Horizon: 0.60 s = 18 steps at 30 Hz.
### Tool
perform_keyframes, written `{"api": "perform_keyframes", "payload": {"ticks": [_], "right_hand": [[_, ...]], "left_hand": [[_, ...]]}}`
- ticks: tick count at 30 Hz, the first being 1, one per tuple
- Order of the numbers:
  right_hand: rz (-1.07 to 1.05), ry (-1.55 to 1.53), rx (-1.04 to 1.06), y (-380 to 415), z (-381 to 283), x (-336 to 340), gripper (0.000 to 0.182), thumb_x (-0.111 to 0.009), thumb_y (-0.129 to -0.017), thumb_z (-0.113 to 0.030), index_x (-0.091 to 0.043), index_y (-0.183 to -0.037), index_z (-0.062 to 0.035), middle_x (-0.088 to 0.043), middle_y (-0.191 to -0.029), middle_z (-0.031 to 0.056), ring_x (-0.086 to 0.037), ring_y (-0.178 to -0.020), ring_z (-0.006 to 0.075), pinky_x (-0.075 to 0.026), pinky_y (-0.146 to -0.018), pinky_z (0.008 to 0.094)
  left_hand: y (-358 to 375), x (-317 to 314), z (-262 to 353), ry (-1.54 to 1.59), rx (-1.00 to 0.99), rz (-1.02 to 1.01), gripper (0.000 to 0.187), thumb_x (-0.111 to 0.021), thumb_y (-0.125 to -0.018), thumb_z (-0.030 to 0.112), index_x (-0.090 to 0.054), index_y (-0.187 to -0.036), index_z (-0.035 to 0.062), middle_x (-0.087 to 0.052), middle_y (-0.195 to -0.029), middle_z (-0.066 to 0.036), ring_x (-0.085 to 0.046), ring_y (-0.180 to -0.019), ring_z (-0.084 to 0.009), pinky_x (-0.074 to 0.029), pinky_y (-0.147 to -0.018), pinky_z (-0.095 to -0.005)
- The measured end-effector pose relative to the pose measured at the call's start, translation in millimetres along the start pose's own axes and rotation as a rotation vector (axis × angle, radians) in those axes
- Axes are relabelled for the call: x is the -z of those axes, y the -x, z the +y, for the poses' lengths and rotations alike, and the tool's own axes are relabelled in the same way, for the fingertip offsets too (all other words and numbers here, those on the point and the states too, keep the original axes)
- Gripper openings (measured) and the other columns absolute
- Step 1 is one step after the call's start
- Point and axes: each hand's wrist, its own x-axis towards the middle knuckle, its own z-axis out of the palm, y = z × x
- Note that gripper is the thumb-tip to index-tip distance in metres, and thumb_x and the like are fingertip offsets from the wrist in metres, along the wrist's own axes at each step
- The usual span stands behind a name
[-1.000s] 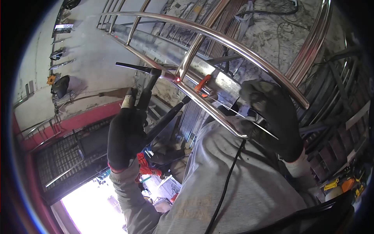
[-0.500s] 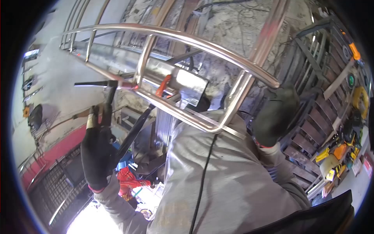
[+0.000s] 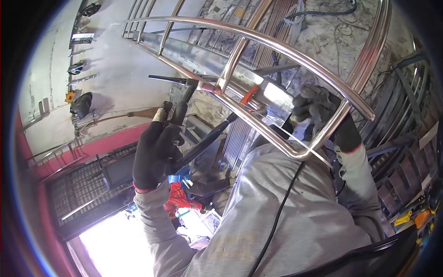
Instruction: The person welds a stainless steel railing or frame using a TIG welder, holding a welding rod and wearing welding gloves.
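My left hand [image 3: 157, 152], in a dark glove, is closed around the handle of a TIG welding torch [image 3: 188, 94]. The torch's long black back cap points left, and its pink cup [image 3: 208, 87] sits right at the joint of the polished tubular metal frame [image 3: 258, 121]. My right hand [image 3: 318, 108], also gloved, is behind the end upright of that frame, fingers curled; I cannot tell what they hold. Close to its fingers are a shiny metal piece [image 3: 278, 94] and an orange clamp [image 3: 249, 94]. A thin pale strip [image 3: 318, 156] crosses the frame's lower corner.
A black hose [image 3: 207, 141] runs beneath the frame past my left hand. Below it shows someone in red clothing [image 3: 181, 197]. Dark metal bars [image 3: 406, 104] and slats [image 3: 410, 187] lie at the right, with yellow tools [image 3: 403, 218] below. Tools hang on the pale wall at left.
My right hand has moved left and up, from outside the frame's end to behind its upright, fingers now curled. The view has shifted, so the frame appears farther right. My left hand keeps the torch.
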Motion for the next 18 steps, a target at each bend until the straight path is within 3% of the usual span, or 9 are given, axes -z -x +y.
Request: {"api": "perform_keyframes", "payload": {"ticks": [4,5,6,8,10,12,15,16,18], "right_hand": [[0.015,0.431,0.096,-27.4,14.2,-9.2,0.064,-0.081,-0.099,-0.022,-0.055,-0.157,-0.0098,-0.067,-0.136,0.0128,-0.069,-0.117,0.0289,-0.056,-0.104,0.0442],[0.025,0.568,-0.005,-38.5,0.7,-37.4,0.058,-0.079,-0.098,-0.013,-0.058,-0.152,-0.0106,-0.068,-0.134,0.0113,-0.07,-0.115,0.0233,-0.056,-0.105,0.0399],[0.023,0.562,-0.004,-47.8,4.4,-44.0,0.058,-0.079,-0.098,-0.013,-0.058,-0.152,-0.0106,-0.068,-0.134,0.0113,-0.07,-0.115,0.0233,-0.056,-0.105,0.0399],[-0.15,1.041,-0.09,-64.9,8.5,-51.6,0.048,-0.074,-0.099,-0.002,-0.061,-0.145,-0.0053,-0.069,-0.134,0.0108,-0.071,-0.113,0.0189,-0.057,-0.103,0.0355],[-0.07,0.902,-0.191,-75.2,20.7,-50.5,0.043,-0.074,-0.098,0.004,-0.063,-0.138,-0.0014,-0.07,-0.132,0.0105,-0.071,-0.113,0.0179,-0.059,-0.102,0.034],[-0.115,1.114,0.044,-77.7,24.2,-49.5,0.038,-0.077,-0.097,0.001,-0.066,-0.134,-0.0009,-0.071,-0.129,0.0096,-0.071,-0.113,0.0184,-0.06,-0.099,0.0352],[-0.143,1.182,0.067,-78.0,28.9,-45.2,0.038,-0.081,-0.097,-0.007,-0.067,-0.132,-0.0021,-0.07,-0.124,0.007,-0.071,-0.106,0.0176,-0.06,-0.09,0.0344],[-0.204,1.309,0.165,-78.9,26.2,-47.4,0.037,-0.08,-0.098,-0.009,-0.067,-0.132,-0.0028,-0.07,-0.121,0.0059,-0.072,-0.103,0.0176,-0.061,-0.086,0.034],[-0.222,1.382,0.18,-80.8,17.0,-57.2,0.036,-0.08,-0.1,-0.015,-0.067,-0.132,-0.0027,-0.07,-0.119,0.0061,-0.072,-0.1,0.0172,-0.061,-0.084,0.0337]], "left_hand": [[5.2,-4.4,15.9,0.115,0.034,0.046,0.053,-0.061,-0.107,0.022,-0.056,-0.155,0.0031,-0.067,-0.096,-0.009,-0.064,-0.067,-0.0118,-0.048,-0.049,-0.0278],[4.4,-4.1,17.4,0.123,0.037,0.039,0.054,-0.062,-0.106,0.024,-0.055,-0.156,0.0028,-0.066,-0.093,-0.008,-0.063,-0.063,-0.0118,-0.046,-0.048,-0.028],[4.5,-3.7,18.3,0.129,0.042,0.029,0.056,-0.062,-0.106,0.027,-0.054,-0.156,0.0024,-0.065,-0.09,-0.007,-0.062,-0.058,-0.0118,-0.045,-0.048,-0.0281],[4.0,-1.9,17.7,0.111,0.048,0.026,0.058,-0.062,-0.106,0.026,-0.052,-0.158,0.0028,-0.065,-0.09,-0.007,-0.061,-0.059,-0.0115,-0.045,-0.048,-0.028],[2.9,-2.3,14.3,0.097,0.055,0.027,0.06,-0.062,-0.106,0.026,-0.05,-0.16,0.0031,-0.065,-0.09,-0.007,-0.061,-0.06,-0.0112,-0.046,-0.049,-0.0279],[1.8,-6.5,11.4,0.186,0.007,0.071,0.026,-0.062,-0.105,0.022,-0.066,-0.119,0.0009,-0.065,-0.086,-0.004,-0.059,-0.052,-0.0088,-0.041,-0.043,-0.0247],[6.0,-9.2,19.0,0.097,0.034,0.105,0.021,-0.064,-0.105,0.023,-0.066,-0.108,0.0024,-0.067,-0.092,-0.004,-0.06,-0.053,-0.009,-0.041,-0.042,-0.0249],[3.4,-2.4,11.2,0.094,0.038,0.106,0.021,-0.064,-0.105,0.023,-0.066,-0.108,0.0024,-0.067,-0.092,-0.004,-0.06,-0.053,-0.009,-0.041,-0.042,-0.0249],[-4.0,16.5,-7.1,-0.282,-0.24,-0.056,0.061,-0.078,-0.082,0.004,-0.06,-0.14,-0.0036,-0.067,-0.107,-0.019,-0.068,-0.072,-0.0245,-0.054,-0.056,-0.0358]]}}
